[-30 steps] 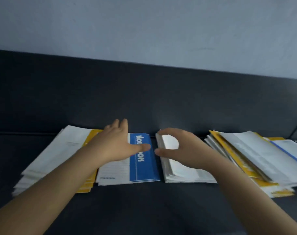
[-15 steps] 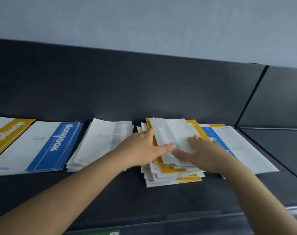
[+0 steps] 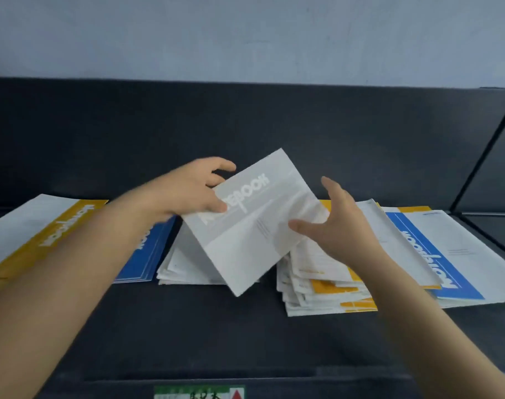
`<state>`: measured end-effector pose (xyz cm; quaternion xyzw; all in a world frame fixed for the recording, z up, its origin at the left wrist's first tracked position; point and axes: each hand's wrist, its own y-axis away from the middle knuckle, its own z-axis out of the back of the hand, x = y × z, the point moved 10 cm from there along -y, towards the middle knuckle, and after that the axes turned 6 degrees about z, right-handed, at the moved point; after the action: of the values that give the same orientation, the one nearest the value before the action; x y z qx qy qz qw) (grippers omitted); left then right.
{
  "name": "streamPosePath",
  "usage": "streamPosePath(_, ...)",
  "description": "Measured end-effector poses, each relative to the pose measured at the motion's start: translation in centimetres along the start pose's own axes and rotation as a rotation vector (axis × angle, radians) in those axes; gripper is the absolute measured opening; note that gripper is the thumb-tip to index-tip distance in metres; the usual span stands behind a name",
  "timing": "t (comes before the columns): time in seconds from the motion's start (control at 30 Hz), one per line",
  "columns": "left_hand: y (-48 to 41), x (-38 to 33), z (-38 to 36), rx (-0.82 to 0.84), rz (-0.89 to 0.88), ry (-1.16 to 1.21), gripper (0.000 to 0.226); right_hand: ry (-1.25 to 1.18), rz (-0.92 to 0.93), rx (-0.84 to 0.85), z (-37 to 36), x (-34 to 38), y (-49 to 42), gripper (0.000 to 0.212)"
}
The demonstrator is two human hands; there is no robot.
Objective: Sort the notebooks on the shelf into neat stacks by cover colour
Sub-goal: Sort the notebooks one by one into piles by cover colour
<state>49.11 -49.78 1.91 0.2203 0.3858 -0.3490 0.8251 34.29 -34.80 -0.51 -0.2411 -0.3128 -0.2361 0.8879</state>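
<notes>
Likely a stationery shop: dark display shelf (image 3: 245, 326) stacked with many same-brand notebooks (image 3: 332, 292), printed label (image 3: 199, 394) on front edge, plain wall (image 3: 245, 36).

Dim, even light — soft shadows, motion blur throughout, wide-angle bending at edges.

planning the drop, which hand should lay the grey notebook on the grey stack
Left, probably. The left hand pinches the grey notebook, and the grey stack lies just beneath it. The right hand is open at the notebook's right edge.
</notes>
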Motion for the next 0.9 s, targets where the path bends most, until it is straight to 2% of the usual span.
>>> streamPosePath(0.07, 0.1, -0.6, 2.7, 0.044, -0.035, -0.266, 0.055, 0.024, 0.025, 0.001, -0.8, 1.3, -0.9, 0.099)
streamPosePath(0.13, -0.2, -1.1, 4.4, 0.023, -0.075, -0.513, 0.048, 0.030, 0.049, 0.031, -2.2, 2.6, -1.5, 0.093)
streamPosePath(0.2, -0.9, -1.4, 5.1, -0.046, -0.110, -0.743, 0.045, 0.123, 0.052, 0.116, -4.2, 3.3, -1.7, 0.072)
streamPosePath(0.27, -1.6, -1.2, 4.5, -0.124, -0.132, -0.895, 0.044, 0.361, 0.031, 0.241, -6.3, 3.1, -1.4, 0.055)
streamPosePath(0.33, -2.2, -1.7, 2.0, -0.193, -0.294, -1.159, 0.047, 0.530, 0.014, 0.303, -7.4, 2.3, -1.1, 0.050)
streamPosePath(0.4, -2.6, -1.9, -0.7, -0.303, -0.488, -1.363, 0.049, 0.546, 0.007, 0.291, -7.2, 1.6, -0.8, 0.048)
streamPosePath(0.43, -2.9, -1.8, -1.4, -0.357, -0.506, -1.380, 0.050, 0.540, 0.002, 0.284, -6.9, 1.3, -0.6, 0.052)
streamPosePath(0.5, -3.4, -0.6, -1.8, -0.414, -0.376, -1.289, 0.052, 0.562, -0.034, 0.277, -6.0, 0.5, -0.1, 0.076)
streamPosePath(0.53, -3.5, 0.6, -2.1, -0.372, -0.256, -1.191, 0.056, 0.575, -0.073, 0.279, -5.5, 0.0, 0.2, 0.089)
streamPosePath(0.57, -3.6, 2.1, -3.0, -0.286, -0.126, -1.101, 0.071, 0.581, -0.113, 0.285, -5.0, -0.4, 0.6, 0.097)
streamPosePath(0.6, -3.5, 4.0, -4.2, -0.156, 0.014, -1.024, 0.096, 0.585, -0.145, 0.290, -4.7, -0.7, 0.8, 0.100)
streamPosePath(0.67, -2.6, 7.4, -6.5, 0.087, 0.229, -0.941, 0.134, 0.603, -0.171, 0.298, -4.4, -0.7, 1.1, 0.094)
streamPosePath(0.7, -2.3, 8.3, -7.1, 0.144, 0.270, -0.947, 0.142, 0.615, -0.171, 0.310, -4.4, -0.6, 1.3, 0.090)
streamPosePath(0.9, -1.9, 9.4, -6.0, 0.292, 0.202, -0.915, 0.136, 0.593, -0.139, 0.333, -4.2, -0.2, 2.2, 0.054)
